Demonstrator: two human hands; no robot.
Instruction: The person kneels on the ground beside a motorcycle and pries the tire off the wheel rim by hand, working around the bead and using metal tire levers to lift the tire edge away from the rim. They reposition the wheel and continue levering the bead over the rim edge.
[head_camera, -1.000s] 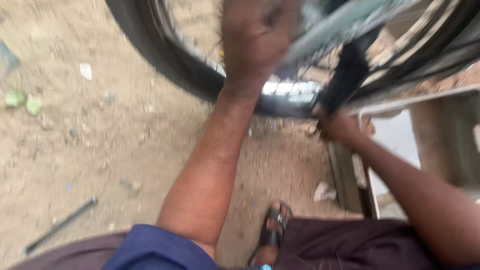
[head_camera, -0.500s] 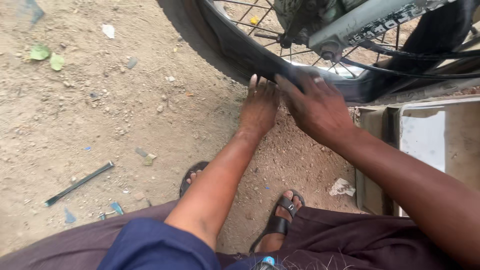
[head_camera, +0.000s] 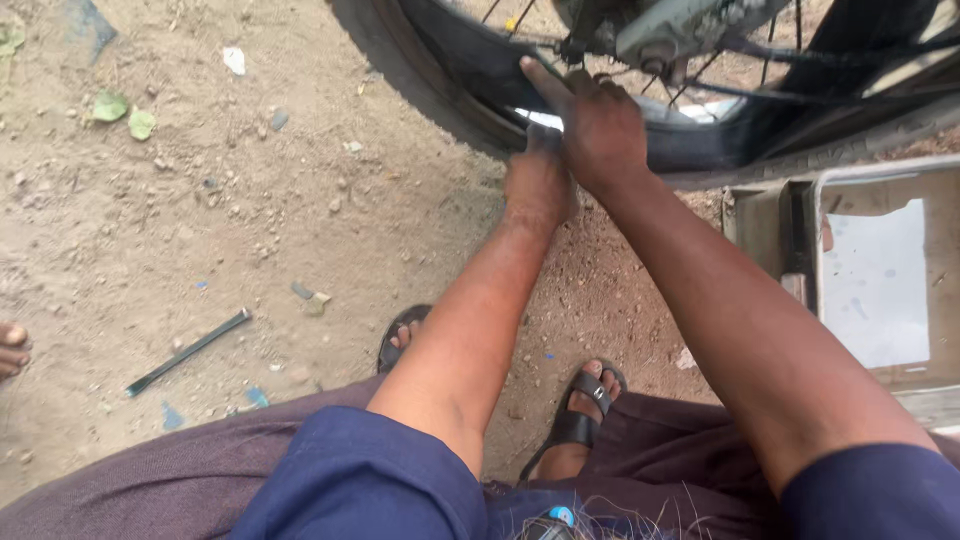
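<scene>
A spoked wheel with a black tyre stands on the dirt at the top of the head view. My left hand presses against the tyre's lower edge, its fingers tucked in by the rim. My right hand lies over it, fingers spread on the black rubber inside the rim, the index finger stretched up and left. Whether either hand grips the rubber is hidden. The hub and spokes are just above my right hand.
A dark metal bar lies on the dirt at the left. A grey metal box with a pale inside stands at the right. My sandalled feet are below; another person's toes show at the left edge.
The view has dropped and steadied. My left hand came down from the top of the wheel to its lower edge, and my right hand moved left onto the rubber above it.
</scene>
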